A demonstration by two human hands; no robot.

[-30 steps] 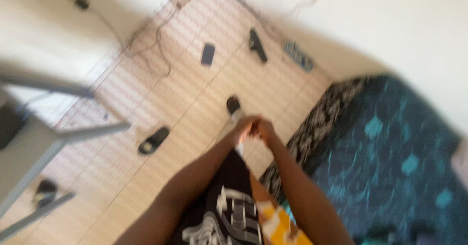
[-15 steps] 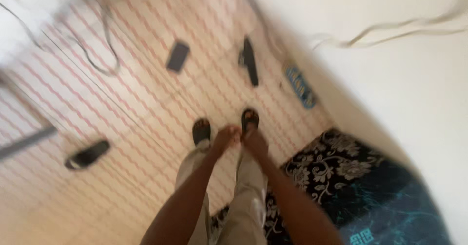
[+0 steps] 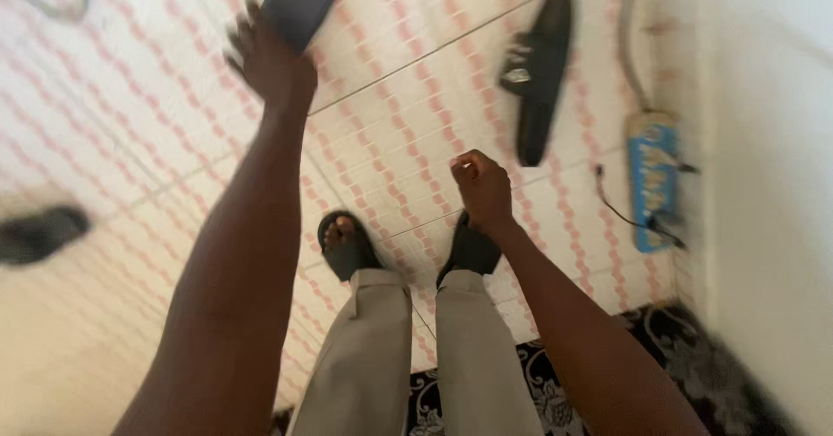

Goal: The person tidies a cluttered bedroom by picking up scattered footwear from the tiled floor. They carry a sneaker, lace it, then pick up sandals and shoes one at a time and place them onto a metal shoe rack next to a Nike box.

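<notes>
A tiled floor (image 3: 408, 115) of pale squares with wavy pink lines fills the view, meeting a white wall (image 3: 764, 184) along its right edge. The left hand (image 3: 271, 59) stretches far out toward the floor's far side, fingers spread and open, its fingertips at or just touching a dark flat phone (image 3: 301, 0) that lies on the tiles; blur hides whether there is real contact. The right hand (image 3: 482, 189) hangs lower and nearer, curled into a loose fist, holding nothing visible. Below the hands, two feet in dark slides (image 3: 347, 245) stand on the tiles, with beige trouser legs (image 3: 373, 358) above them. A loose black slide (image 3: 540, 72) lies beyond the right hand, and a blue power strip (image 3: 652, 180) with a thin black cable (image 3: 620, 210) sits against the wall. Another dark slipper (image 3: 39, 232) lies blurred at the left edge, and a black-and-white patterned rug (image 3: 677, 358) covers the near right corner.
</notes>
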